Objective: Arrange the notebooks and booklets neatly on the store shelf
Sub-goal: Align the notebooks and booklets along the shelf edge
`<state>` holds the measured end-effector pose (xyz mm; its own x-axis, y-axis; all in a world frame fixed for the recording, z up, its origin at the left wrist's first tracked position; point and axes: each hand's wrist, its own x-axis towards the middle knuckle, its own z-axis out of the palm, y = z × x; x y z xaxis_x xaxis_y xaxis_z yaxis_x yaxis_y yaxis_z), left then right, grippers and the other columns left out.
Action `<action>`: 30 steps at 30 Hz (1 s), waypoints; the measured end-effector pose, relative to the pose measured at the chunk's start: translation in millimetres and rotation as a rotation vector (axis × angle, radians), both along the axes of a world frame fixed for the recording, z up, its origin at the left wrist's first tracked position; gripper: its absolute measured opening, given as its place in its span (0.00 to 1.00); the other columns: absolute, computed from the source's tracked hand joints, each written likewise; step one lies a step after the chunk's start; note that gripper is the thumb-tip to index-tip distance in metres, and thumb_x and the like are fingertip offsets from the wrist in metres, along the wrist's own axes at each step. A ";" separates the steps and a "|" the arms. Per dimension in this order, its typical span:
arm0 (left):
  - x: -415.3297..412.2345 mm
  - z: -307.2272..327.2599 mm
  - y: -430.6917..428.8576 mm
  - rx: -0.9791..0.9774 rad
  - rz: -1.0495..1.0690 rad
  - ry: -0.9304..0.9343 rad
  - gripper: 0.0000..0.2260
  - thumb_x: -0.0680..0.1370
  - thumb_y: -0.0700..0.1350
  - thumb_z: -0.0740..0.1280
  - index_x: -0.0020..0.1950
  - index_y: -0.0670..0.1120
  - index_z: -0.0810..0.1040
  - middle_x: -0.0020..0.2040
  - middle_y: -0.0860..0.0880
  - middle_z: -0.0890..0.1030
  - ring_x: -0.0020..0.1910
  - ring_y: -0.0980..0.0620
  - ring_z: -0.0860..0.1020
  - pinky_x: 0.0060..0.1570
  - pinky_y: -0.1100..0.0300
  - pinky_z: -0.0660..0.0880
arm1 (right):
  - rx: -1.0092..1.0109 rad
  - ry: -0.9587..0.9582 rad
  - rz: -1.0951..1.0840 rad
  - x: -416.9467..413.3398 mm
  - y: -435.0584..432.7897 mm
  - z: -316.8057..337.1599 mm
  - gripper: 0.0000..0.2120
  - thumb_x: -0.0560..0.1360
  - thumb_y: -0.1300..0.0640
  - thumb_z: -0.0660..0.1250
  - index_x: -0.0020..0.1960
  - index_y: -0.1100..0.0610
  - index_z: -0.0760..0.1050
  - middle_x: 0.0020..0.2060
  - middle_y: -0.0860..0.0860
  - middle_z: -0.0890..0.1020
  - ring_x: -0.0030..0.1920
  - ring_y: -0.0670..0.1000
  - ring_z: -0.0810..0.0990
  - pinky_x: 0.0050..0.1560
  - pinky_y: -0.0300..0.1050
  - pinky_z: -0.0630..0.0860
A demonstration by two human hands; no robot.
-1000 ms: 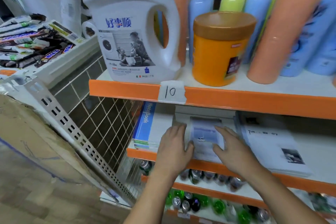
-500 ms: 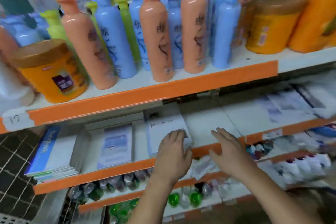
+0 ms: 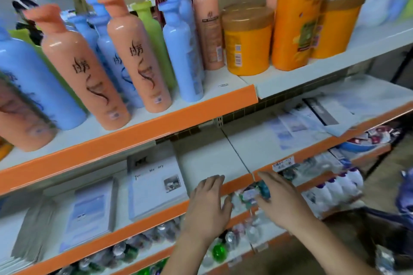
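Notebooks and booklets [image 3: 154, 198] flat on the middle shelf [image 3: 212, 158], in two groups. To the left: a stack of notebooks [image 3: 29, 236] at the frame edge, then a blue-cover booklet [image 3: 89, 210], then a white booklet [image 3: 156, 183] with a small photo on its cover, side by side near the orange front lip. To the right, well apart across a bare stretch: scattered booklets [image 3: 297, 123], overlapping and askew, one jutting over the lip. Left hand [image 3: 207, 205] released, fingers straight, fingertips at the lip just right of the white booklet, grasping nothing; contact with the lip hard to tell. Right hand [image 3: 281, 198] likewise released, fingers spread, in front of the lip just below a price label [image 3: 282, 163]. Above, close over the booklets: upper shelf [image 3: 183, 116] crowded with peach bottles [image 3: 89, 73], blue bottles [image 3: 181, 51], an orange jar [image 3: 248, 40] and a tall orange bottle [image 3: 299, 18]. Below the hands: small drink bottles [image 3: 219, 250] and white bottles [image 3: 335, 187]. Much of the view blurred.
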<state>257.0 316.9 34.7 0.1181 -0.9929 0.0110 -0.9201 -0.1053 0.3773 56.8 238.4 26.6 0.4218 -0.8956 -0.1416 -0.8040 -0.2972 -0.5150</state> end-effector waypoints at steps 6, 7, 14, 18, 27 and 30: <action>-0.6 -2.2 -54.7 -0.032 -0.032 0.052 0.26 0.82 0.54 0.60 0.80 0.52 0.61 0.77 0.53 0.66 0.74 0.51 0.63 0.74 0.53 0.62 | -0.033 0.077 -0.086 -19.5 -45.4 6.4 0.31 0.81 0.46 0.62 0.81 0.48 0.56 0.79 0.47 0.59 0.78 0.51 0.59 0.78 0.48 0.58; -2.2 -2.2 -65.5 -0.039 -0.045 0.064 0.26 0.82 0.54 0.60 0.80 0.53 0.61 0.77 0.54 0.66 0.74 0.51 0.64 0.73 0.54 0.63 | -0.038 0.087 -0.105 -23.4 -53.4 10.0 0.31 0.81 0.46 0.62 0.81 0.48 0.56 0.79 0.48 0.60 0.78 0.51 0.59 0.78 0.48 0.58; -29.2 -9.5 -136.1 -0.068 -0.153 0.112 0.25 0.82 0.53 0.60 0.79 0.51 0.64 0.75 0.54 0.68 0.74 0.52 0.65 0.73 0.54 0.63 | -0.033 0.144 -0.215 -49.3 -109.5 11.9 0.32 0.79 0.45 0.64 0.80 0.49 0.58 0.78 0.51 0.63 0.76 0.55 0.64 0.75 0.53 0.64; -57.0 -13.9 -175.4 -0.061 -0.178 0.111 0.24 0.82 0.54 0.60 0.78 0.52 0.65 0.75 0.55 0.68 0.74 0.52 0.65 0.73 0.55 0.63 | -0.006 0.145 -0.255 -80.0 -152.8 7.0 0.34 0.77 0.44 0.64 0.80 0.49 0.58 0.78 0.51 0.62 0.76 0.56 0.65 0.73 0.56 0.67; -187.0 -45.9 -295.9 0.002 -0.118 0.098 0.26 0.81 0.54 0.60 0.78 0.52 0.64 0.74 0.52 0.70 0.72 0.50 0.66 0.71 0.54 0.65 | 0.010 0.186 -0.169 -194.4 -290.9 -14.2 0.30 0.79 0.45 0.62 0.78 0.50 0.61 0.74 0.51 0.68 0.69 0.56 0.72 0.66 0.52 0.72; -239.3 -57.1 -335.3 0.089 -0.129 0.101 0.27 0.79 0.54 0.62 0.78 0.50 0.65 0.76 0.51 0.69 0.74 0.50 0.65 0.73 0.54 0.63 | 0.041 0.217 -0.156 -246.3 -333.3 -25.2 0.29 0.78 0.45 0.62 0.77 0.48 0.61 0.75 0.51 0.67 0.71 0.56 0.71 0.67 0.51 0.71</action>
